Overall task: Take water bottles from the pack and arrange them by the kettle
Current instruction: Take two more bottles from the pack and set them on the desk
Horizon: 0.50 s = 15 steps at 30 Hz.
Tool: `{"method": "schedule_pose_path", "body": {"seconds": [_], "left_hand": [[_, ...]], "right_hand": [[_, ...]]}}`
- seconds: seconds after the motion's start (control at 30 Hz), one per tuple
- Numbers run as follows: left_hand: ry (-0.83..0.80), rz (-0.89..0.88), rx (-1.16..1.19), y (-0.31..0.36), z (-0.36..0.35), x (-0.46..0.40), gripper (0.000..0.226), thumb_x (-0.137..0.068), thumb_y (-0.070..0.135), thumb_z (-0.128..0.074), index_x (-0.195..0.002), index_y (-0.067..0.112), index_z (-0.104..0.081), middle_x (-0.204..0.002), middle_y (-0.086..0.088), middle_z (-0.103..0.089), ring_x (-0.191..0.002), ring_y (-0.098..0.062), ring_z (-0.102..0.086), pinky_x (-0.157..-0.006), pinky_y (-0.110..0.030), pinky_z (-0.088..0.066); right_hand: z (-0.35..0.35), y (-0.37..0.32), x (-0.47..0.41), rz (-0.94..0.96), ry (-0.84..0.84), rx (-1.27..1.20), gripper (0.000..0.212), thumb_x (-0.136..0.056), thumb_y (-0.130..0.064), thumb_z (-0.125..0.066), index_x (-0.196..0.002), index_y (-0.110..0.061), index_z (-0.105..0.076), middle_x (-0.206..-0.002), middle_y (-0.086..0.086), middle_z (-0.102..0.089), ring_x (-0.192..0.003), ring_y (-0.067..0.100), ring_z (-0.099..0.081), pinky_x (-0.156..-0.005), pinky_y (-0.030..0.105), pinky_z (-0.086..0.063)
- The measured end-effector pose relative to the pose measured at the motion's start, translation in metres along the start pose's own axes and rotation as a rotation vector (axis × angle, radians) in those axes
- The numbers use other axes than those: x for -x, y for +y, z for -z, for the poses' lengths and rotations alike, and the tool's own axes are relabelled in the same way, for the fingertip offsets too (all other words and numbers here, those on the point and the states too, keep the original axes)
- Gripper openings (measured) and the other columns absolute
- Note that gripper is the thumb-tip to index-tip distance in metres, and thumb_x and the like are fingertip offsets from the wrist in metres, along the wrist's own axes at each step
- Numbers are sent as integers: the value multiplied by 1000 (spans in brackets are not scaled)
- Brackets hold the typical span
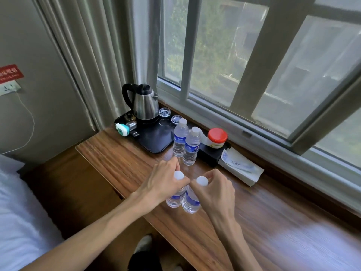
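Observation:
A steel kettle (pixel 145 102) with a black handle stands on a black tray (pixel 154 140) at the back of the wooden table (pixel 121 159). Two clear water bottles with blue labels stand upright just right of the tray, one (pixel 180 138) behind the other (pixel 192 146). Nearer to me, my left hand (pixel 166 182) grips the neck of a third bottle (pixel 174 199), and my right hand (pixel 215 189) grips the neck of a fourth (pixel 191 200). Both held bottles are upright, side by side, with their white caps showing. No pack is in view.
Upturned glasses (pixel 165 112) sit on the tray beside the kettle. A red-lidded jar (pixel 217 137) rests on a black box, with a paper packet (pixel 240 167) next to it along the window sill. A bed lies at the left, and a curtain hangs behind the kettle.

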<state>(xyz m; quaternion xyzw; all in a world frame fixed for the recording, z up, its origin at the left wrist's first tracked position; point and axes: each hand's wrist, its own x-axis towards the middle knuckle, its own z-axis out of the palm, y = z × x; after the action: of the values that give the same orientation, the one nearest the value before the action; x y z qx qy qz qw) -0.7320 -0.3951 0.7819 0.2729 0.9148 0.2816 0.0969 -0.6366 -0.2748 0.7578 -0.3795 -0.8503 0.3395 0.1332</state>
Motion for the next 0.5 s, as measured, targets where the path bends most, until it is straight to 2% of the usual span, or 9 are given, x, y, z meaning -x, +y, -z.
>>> {"method": "schedule_pose_path", "body": {"seconds": [0.13,0.33,0.5], "left_hand": [[-42,-22,6,-25,10,-36,30,-75,42,-69,-83,18,-54,-75,4,-58,-73,-22,-54,-52,-30,-32],[-113,-92,26,-66,16,-91,30,-71,45,-68,-79,21,-50,-70,3,-59,-67,-23,-55,-55,-33,-38],[-150,-156,19,-85,15,-133,33,-70,46,-69,-80,19,-52,-73,-1,-63,-74,-30,-60,-60,-37,-45]], "right_hand": [[-25,-20,-20,-76,3,-19,33,-65,-53,-68,-81,-25,-59,-80,-4,-70,-78,22,-67,-67,34,-54],[-65,-47,-48,-188,37,-68,29,-66,-47,-69,-81,-25,-60,-82,-3,-70,-81,23,-66,-66,31,-48],[-90,-61,-70,-249,97,-75,32,-68,-45,-70,-84,-19,-61,-84,0,-70,-82,27,-64,-65,29,-38]]}}
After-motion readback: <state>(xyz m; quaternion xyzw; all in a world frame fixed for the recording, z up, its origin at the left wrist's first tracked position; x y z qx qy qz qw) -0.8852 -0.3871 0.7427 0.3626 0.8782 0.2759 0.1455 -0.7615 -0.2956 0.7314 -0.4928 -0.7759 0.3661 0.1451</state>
